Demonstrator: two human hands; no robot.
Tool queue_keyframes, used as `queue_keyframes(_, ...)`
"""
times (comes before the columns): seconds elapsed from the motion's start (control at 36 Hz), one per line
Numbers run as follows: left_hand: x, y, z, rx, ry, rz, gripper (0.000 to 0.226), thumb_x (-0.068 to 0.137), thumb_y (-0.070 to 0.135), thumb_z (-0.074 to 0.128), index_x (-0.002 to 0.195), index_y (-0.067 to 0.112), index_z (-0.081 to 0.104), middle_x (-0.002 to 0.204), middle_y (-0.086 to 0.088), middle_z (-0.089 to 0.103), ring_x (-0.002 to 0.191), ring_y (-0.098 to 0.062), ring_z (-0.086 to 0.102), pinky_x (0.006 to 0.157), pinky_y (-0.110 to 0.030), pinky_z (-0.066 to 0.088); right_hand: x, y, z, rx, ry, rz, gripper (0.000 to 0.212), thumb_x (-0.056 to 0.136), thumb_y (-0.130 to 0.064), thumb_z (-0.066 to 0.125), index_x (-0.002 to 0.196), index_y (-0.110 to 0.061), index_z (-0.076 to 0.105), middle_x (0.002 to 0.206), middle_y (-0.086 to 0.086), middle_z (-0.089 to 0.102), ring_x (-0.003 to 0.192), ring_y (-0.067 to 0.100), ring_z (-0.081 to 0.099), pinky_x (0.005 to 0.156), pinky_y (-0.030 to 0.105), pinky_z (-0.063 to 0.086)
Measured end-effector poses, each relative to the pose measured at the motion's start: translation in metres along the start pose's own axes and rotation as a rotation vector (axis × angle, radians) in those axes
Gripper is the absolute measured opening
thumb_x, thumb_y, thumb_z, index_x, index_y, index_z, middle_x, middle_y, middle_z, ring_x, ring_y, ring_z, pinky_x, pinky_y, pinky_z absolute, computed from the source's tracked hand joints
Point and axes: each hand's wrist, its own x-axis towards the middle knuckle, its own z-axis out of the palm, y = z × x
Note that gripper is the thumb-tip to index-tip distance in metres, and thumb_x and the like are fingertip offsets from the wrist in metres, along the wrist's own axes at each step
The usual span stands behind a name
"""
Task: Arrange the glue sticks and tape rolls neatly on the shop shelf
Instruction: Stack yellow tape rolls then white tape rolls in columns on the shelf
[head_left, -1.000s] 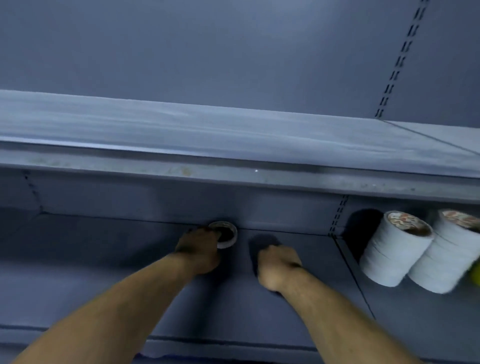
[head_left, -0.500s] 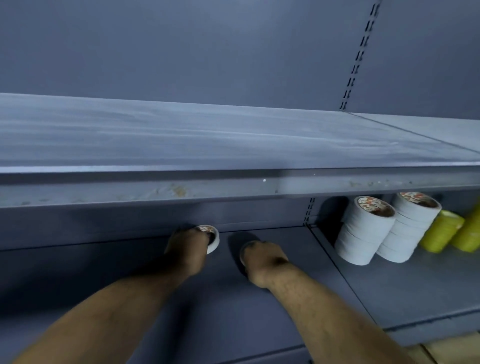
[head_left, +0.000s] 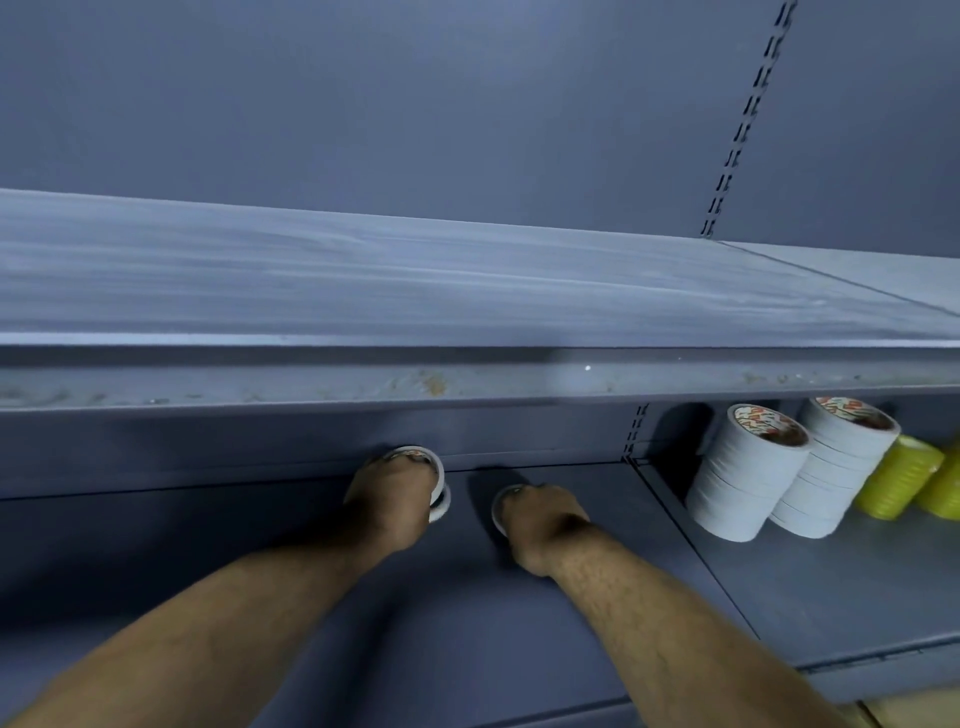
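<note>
Reaching with both bare forearms deep onto lower shelf (head_left: 467, 649), toward back panel (head_left: 208, 447).

Gripping with left hand (head_left: 387, 499): small white tape roll (head_left: 440, 488), fingers curled over its top. Roll rim showing at 1 o'clock of the knuckles, close against back panel. Possibly two rolls stacked there; too blurred to call.

Gripping with right hand (head_left: 545, 519): second small roll (head_left: 500, 512), fingers curled round it. Only a sliver of rim visible at 10 o'clock of the hand, on the shelf floor.

Hands near each other, not touching.

At 3 o'clock of right hand, past slotted upright (head_left: 636, 431): two leaning stacks of white tape rolls (head_left: 743, 483), side by side, touching. Just beside them, further toward 3 o'clock: yellow rolls (head_left: 898, 483).

At 12 o'clock, overhead: upper shelf (head_left: 363, 291), front lip scuffed.
</note>
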Motion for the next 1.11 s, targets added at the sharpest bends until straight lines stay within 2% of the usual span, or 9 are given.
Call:
queue_keyframes(0.11, -0.002, 0.000, -0.003, -0.008, 0.014, 0.029, 0.021, 0.086, 0.017, 0.054, 0.103, 0.019, 0.067, 0.109, -0.002, 0.068, 0.102, -0.024, 0.064, 0.076, -0.025, 0.041, -0.003, 0.000, -0.001, 0.016, 0.002, 0.010, 0.039, 0.087, 0.008, 0.053, 0.119, -0.010, 0.066, 0.128, 0.008, 0.064, 0.115, 0.030, 0.061, 0.098, 0.039, 0.053)
queue_keyframes(0.17, -0.003, 0.000, -0.003, -0.041, 0.043, 0.054, 0.021, 0.088, 0.025, 0.052, 0.104, 0.020, 0.065, 0.108, -0.001, 0.067, 0.101, -0.024, 0.063, 0.079, -0.027, 0.044, -0.007, -0.001, -0.003, 0.020, 0.009, 0.017, 0.037, 0.088, 0.008, 0.052, 0.117, -0.011, 0.064, 0.126, 0.008, 0.064, 0.114, 0.029, 0.062, 0.095, 0.037, 0.053)
queue_keyframes(0.28, 0.000, 0.000, 0.003, -0.154, 0.091, 0.079, 0.013, 0.089, 0.033, 0.054, 0.090, 0.021, 0.057, 0.105, 0.001, 0.068, 0.095, -0.023, 0.065, 0.077, -0.029, 0.051, -0.013, 0.001, -0.007, 0.035, 0.062, 0.047, 0.042, 0.088, 0.007, 0.048, 0.123, -0.015, 0.059, 0.130, 0.008, 0.062, 0.116, 0.029, 0.061, 0.089, 0.033, 0.050)
queue_keyframes(0.42, 0.004, 0.009, 0.004, -0.288, 0.075, 0.093, 0.035, 0.084, 0.016, 0.055, 0.116, 0.024, 0.063, 0.124, 0.002, 0.065, 0.113, -0.024, 0.061, 0.091, -0.031, 0.051, -0.022, 0.010, -0.013, 0.140, 0.116, 0.152, 0.056, 0.089, 0.003, 0.049, 0.140, -0.020, 0.053, 0.141, 0.007, 0.058, 0.124, 0.030, 0.059, 0.100, 0.034, 0.051)
queue_keyframes(0.61, 0.008, 0.037, 0.004, -0.362, 0.099, 0.175, 0.049, 0.085, 0.008, 0.051, 0.132, 0.022, 0.059, 0.138, -0.001, 0.057, 0.126, -0.026, 0.053, 0.104, -0.031, 0.044, -0.047, 0.031, -0.008, 0.131, 0.156, 0.244, 0.063, 0.087, -0.003, 0.051, 0.144, -0.029, 0.046, 0.139, 0.009, 0.058, 0.119, 0.034, 0.060, 0.089, 0.030, 0.049)
queue_keyframes(0.78, 0.006, 0.080, -0.001, -0.321, 0.051, 0.215, 0.039, 0.079, 0.014, 0.054, 0.117, 0.020, 0.065, 0.127, -0.001, 0.063, 0.113, -0.027, 0.061, 0.090, -0.034, 0.053, -0.084, 0.062, 0.004, 0.071, 0.214, 0.263, 0.044, 0.090, -0.012, 0.051, 0.132, -0.024, 0.057, 0.121, 0.009, 0.066, 0.104, 0.033, 0.063, 0.074, 0.030, 0.045)
queue_keyframes(0.86, 0.001, 0.108, -0.011, -0.305, 0.067, 0.233, 0.037, 0.078, 0.014, 0.053, 0.112, 0.023, 0.063, 0.127, 0.003, 0.061, 0.113, -0.025, 0.059, 0.088, -0.034, 0.053, -0.106, 0.084, 0.008, 0.084, 0.291, 0.246, 0.041, 0.092, -0.012, 0.051, 0.131, -0.023, 0.056, 0.125, 0.006, 0.062, 0.110, 0.032, 0.059, 0.079, 0.030, 0.045)
queue_keyframes(0.97, -0.010, 0.150, -0.027, -0.337, 0.071, 0.217, 0.020, 0.080, 0.009, 0.051, 0.091, 0.025, 0.052, 0.119, 0.000, 0.063, 0.110, -0.025, 0.059, 0.086, -0.030, 0.051, -0.134, 0.116, 0.013, 0.107, 0.337, 0.206, 0.034, 0.093, -0.010, 0.052, 0.126, -0.016, 0.056, 0.124, 0.007, 0.057, 0.111, 0.030, 0.055, 0.074, 0.028, 0.037)
queue_keyframes(1.11, -0.026, 0.205, -0.044, -0.342, 0.121, 0.189, 0.027, 0.078, 0.010, 0.050, 0.094, 0.030, 0.057, 0.113, 0.001, 0.065, 0.106, -0.022, 0.059, 0.081, -0.026, 0.049, -0.171, 0.159, 0.019, 0.144, 0.356, 0.165, 0.029, 0.091, -0.008, 0.053, 0.119, -0.013, 0.058, 0.121, 0.008, 0.057, 0.109, 0.029, 0.053, 0.072, 0.030, 0.039)
